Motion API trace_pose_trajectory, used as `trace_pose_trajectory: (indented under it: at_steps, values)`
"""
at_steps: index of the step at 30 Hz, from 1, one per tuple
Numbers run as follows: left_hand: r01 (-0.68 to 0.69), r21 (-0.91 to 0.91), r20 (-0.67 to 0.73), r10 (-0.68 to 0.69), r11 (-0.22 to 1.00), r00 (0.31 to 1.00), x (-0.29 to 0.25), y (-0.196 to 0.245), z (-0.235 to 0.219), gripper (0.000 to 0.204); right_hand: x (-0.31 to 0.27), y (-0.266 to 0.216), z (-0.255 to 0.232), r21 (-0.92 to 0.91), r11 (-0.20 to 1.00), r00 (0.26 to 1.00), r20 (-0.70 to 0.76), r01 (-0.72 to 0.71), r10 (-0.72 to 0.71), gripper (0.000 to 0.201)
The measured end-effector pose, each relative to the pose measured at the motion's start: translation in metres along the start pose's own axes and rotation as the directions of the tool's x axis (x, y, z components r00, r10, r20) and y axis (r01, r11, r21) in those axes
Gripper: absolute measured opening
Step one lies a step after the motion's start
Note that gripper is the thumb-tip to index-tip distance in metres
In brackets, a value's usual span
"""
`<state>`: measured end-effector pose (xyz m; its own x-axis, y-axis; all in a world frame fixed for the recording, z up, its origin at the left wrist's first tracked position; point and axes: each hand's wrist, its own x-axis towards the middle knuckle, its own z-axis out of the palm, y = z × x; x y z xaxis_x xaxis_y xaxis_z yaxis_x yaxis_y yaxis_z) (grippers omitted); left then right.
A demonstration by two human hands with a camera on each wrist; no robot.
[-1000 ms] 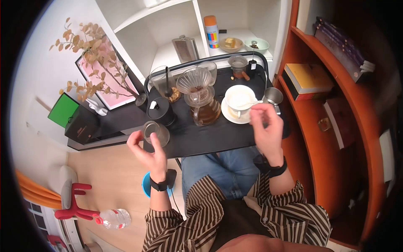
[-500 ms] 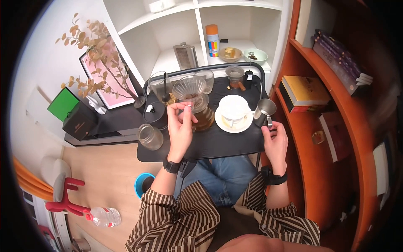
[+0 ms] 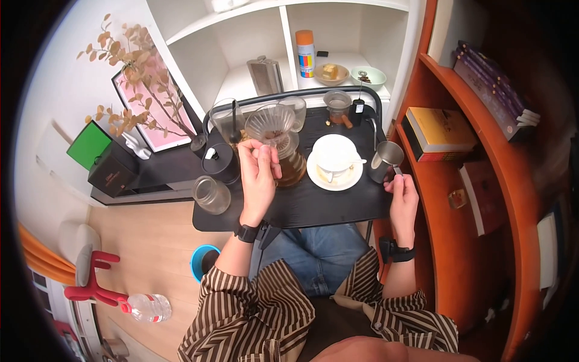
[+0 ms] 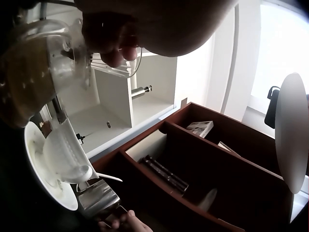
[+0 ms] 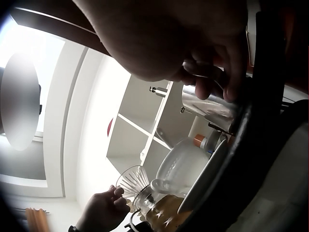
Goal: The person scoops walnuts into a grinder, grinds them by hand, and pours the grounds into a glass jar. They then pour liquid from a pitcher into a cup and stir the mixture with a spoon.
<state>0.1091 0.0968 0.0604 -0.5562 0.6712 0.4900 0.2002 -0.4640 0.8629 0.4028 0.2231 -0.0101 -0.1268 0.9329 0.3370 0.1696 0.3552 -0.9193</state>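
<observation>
My left hand (image 3: 258, 187) is at the near side of a ribbed glass coffee dripper (image 3: 268, 122), its curled fingers pinching the dripper's edge. Under the dripper stands a glass carafe (image 3: 294, 168) of brown liquid. To the right, my right hand (image 3: 404, 202) grips the handle of a steel cup (image 5: 205, 104), thumb against fingers. The steel cup is at the right edge of the black tray table (image 3: 301, 211). Between the hands a white cup (image 3: 333, 148) sits on a white saucer (image 3: 342, 183), with a white spoon (image 4: 110, 177) sticking out.
Left of the carafe are an open glass jar (image 3: 212, 196), a black canister (image 3: 222, 164) and a tall glass (image 3: 222, 111). Behind stand another glass (image 3: 297, 111) and a small strainer cup (image 3: 336, 104). An orange bookshelf (image 3: 446, 175) borders the table's right side.
My left hand has moved from beside the glass jar, right and forward to the dripper. The right hand has left the white cup's side and taken the steel cup's handle.
</observation>
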Motion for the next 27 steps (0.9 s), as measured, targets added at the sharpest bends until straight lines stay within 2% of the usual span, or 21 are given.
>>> trace_pose_trajectory:
  at_steps: [2,5,12,20,24,27]
  values:
    - [0.013,-0.004,0.007,-0.013,1.000,1.000,0.001,0.000,-0.002,0.016,0.002,-0.003,-0.005,0.035,0.999,1.000,0.011,0.017,-0.018,0.032]
    - [0.012,-0.021,0.020,-0.012,1.000,1.000,0.002,-0.002,-0.005,0.008,0.007,-0.016,-0.013,0.093,0.994,0.998,0.014,0.053,-0.055,0.030]
    - [0.035,-0.046,0.029,-0.033,0.998,0.999,0.003,-0.002,-0.008,0.005,0.039,-0.071,-0.031,0.106,0.967,0.965,0.097,0.232,-0.242,0.029]
    - [0.107,-0.002,0.003,-0.107,0.994,0.994,0.003,0.009,-0.006,0.007,0.077,-0.155,-0.025,0.127,0.936,0.866,0.354,0.329,-0.352,0.028]
    - [0.124,0.046,-0.002,-0.124,0.991,0.992,0.003,0.010,-0.007,0.007,0.083,-0.184,-0.015,0.059,0.922,0.810,0.459,0.382,-0.365,0.027]
    - [0.079,0.078,-0.013,-0.078,0.994,0.997,0.004,0.004,-0.008,0.006,0.082,-0.201,-0.008,0.014,0.897,0.759,0.529,0.441,-0.381,0.026]
